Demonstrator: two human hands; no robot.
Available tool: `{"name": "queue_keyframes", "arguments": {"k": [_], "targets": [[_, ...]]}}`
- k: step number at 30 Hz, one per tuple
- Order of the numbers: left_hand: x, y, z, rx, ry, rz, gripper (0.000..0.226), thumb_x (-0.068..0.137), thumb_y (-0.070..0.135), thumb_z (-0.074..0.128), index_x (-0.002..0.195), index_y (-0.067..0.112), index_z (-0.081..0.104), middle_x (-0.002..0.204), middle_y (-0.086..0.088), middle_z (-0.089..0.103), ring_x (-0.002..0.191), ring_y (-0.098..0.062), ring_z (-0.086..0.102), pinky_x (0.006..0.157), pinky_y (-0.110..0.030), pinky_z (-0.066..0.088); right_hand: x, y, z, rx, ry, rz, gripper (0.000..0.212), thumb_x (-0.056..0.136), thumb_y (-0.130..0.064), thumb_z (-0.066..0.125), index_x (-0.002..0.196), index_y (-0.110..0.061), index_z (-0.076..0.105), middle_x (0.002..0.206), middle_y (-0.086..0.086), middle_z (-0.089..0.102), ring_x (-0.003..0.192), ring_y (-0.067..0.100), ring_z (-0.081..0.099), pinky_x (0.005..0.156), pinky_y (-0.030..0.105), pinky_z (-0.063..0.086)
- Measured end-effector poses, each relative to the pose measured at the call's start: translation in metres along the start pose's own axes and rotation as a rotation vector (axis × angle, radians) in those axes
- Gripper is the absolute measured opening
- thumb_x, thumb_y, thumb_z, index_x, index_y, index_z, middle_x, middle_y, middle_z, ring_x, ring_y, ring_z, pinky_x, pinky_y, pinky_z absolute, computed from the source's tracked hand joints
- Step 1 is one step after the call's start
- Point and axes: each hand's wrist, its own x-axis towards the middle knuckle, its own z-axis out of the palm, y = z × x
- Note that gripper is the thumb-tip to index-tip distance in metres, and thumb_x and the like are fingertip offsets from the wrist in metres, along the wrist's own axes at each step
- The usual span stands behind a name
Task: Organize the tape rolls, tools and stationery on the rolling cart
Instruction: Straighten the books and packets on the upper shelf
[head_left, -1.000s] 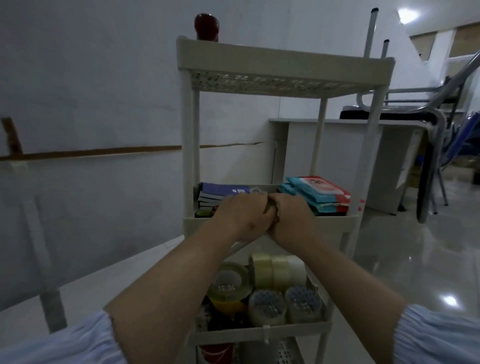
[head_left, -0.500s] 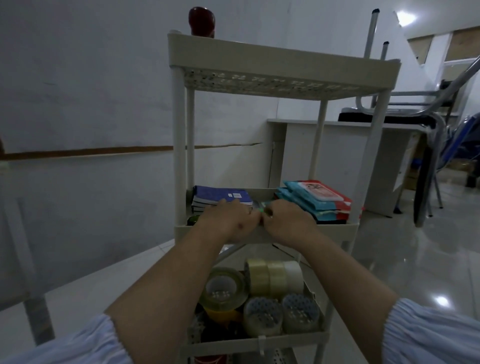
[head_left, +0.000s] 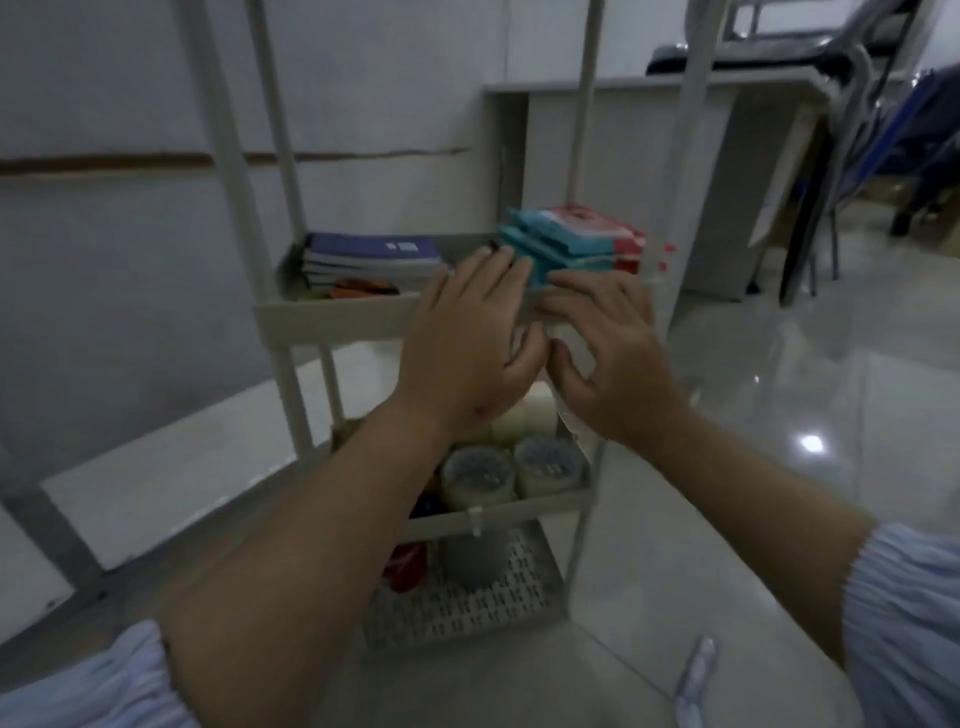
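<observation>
Beige plastic rolling cart (head_left: 332, 317) with slim upright posts stands on a glossy grey tiled floor (head_left: 779, 415) beside a white wall. Both forearms reach forward from pale blue gathered sleeves (head_left: 904, 623), hands meeting at the front rim of the middle shelf. Left hand (head_left: 467, 343): back of hand up, wrist roughly level, fingers extended and loosely spread, tips at the near edge of the teal and red stack of flat packets (head_left: 566, 241); nothing visibly gripped. Right hand (head_left: 608, 353): back up, fingers splayed and bent, tips resting on the shelf rim just below the same stack, thumb curled inward toward the left thumb; holding nothing visible. The frame is motion-blurred, so exact contact cannot be confirmed.

Middle shelf, left side: stack of blue-covered notebooks (head_left: 371, 257), with a small orange item in front of it, unidentifiable. Lower shelf: clear and cream tape rolls (head_left: 478, 475) packed side by side, partly hidden by the left wrist. Bottom perforated shelf (head_left: 467, 597): grey cylindrical container and a red object, unclear.
</observation>
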Motion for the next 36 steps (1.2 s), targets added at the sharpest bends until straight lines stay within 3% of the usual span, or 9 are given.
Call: {"name": "queue_keyframes", "arguments": {"k": [7,10,13,21,23,26,29,32,36], "targets": [[-0.049,0.071,0.097,-0.118,-0.016,0.097,0.058,0.082,0.03,0.04,0.129,-0.003,0.047,0.138,-0.027,0.044,0.131,-0.043,0.036,0.108,-0.045,0.02,-0.125,0.079,-0.015,-0.041,-0.386,0.127,0.028,0.076,-0.02,0.053,0.095,-0.002,0.063,0.109,0.023,0.061,0.1,0.035,0.052,0.09,0.029,0.033],[-0.078,0.099,0.148,-0.223,-0.191,0.026,0.06,0.081,0.03,0.037,0.131,-0.002,0.044,0.141,-0.026,0.041,0.133,-0.041,0.034,0.106,-0.04,0.016,-0.186,0.11,-0.011,-0.027,-0.511,0.336,0.026,0.073,-0.013,0.062,0.096,-0.002,0.063,0.107,0.023,0.061,0.099,0.04,0.055,0.088,0.029,0.035],[-0.115,0.116,0.198,-0.331,-0.468,-0.142,0.063,0.085,0.03,0.033,0.143,0.006,0.026,0.154,-0.014,0.019,0.143,-0.027,0.013,0.112,-0.026,0.007,-0.249,0.134,0.002,0.019,-0.601,0.504,0.033,0.068,-0.002,0.071,0.1,0.0,0.063,0.107,0.024,0.06,0.101,0.042,0.054,0.087,0.033,0.033],[-0.21,0.137,0.303,-0.424,-0.997,-0.476,0.063,0.095,0.02,0.042,0.146,0.008,0.009,0.157,-0.009,0.004,0.144,-0.021,0.005,0.115,-0.029,0.012,-0.373,0.148,0.042,0.234,-0.804,0.962,0.054,0.077,-0.01,0.067,0.126,-0.002,0.046,0.125,0.019,0.047,0.115,0.033,0.047,0.097,0.033,0.037],[-0.22,0.144,0.319,-0.488,-1.03,-0.546,0.063,0.094,0.017,0.044,0.146,0.006,0.011,0.157,-0.01,0.009,0.144,-0.021,0.01,0.114,-0.028,0.012,-0.387,0.144,0.054,0.271,-0.871,1.062,0.054,0.079,-0.011,0.066,0.126,0.0,0.043,0.12,0.019,0.049,0.112,0.032,0.049,0.088,0.029,0.038],[-0.228,0.154,0.336,-0.614,-1.045,-0.689,0.061,0.091,0.015,0.05,0.143,0.006,0.02,0.152,-0.011,0.024,0.138,-0.022,0.026,0.108,-0.026,0.024,-0.403,0.14,0.071,0.332,-0.911,1.184,0.03,0.078,-0.008,0.066,0.102,0.002,0.05,0.105,0.02,0.058,0.094,0.033,0.058,0.066,0.02,0.04],[-0.23,0.16,0.349,-0.655,-1.042,-0.749,0.045,0.091,0.012,0.049,0.133,0.005,0.035,0.14,-0.012,0.041,0.126,-0.023,0.041,0.085,-0.013,0.029,-0.413,0.142,0.083,0.33,-0.873,1.258,0.039,0.078,-0.011,0.067,0.109,0.001,0.046,0.112,0.021,0.049,0.097,0.035,0.055,0.078,0.026,0.045],[-0.229,0.163,0.357,-0.727,-0.983,-0.805,0.042,0.09,0.004,0.048,0.132,0.002,0.039,0.133,-0.01,0.045,0.12,-0.022,0.045,0.079,-0.003,0.025,-0.413,0.147,0.085,0.302,-0.85,1.279,0.059,0.082,-0.011,0.063,0.132,-0.002,0.033,0.12,0.02,0.038,0.108,0.033,0.049,0.086,0.021,0.038],[-0.225,0.161,0.364,-0.901,-0.878,-0.999,0.026,0.086,-0.002,0.053,0.112,0.003,0.054,0.107,-0.011,0.056,0.093,-0.017,0.052,0.079,-0.026,0.043,-0.412,0.146,0.084,0.329,-0.828,1.262,0.065,0.079,-0.014,0.066,0.134,-0.007,0.032,0.119,0.019,0.043,0.101,0.032,0.055,0.082,0.019,0.042]]}}
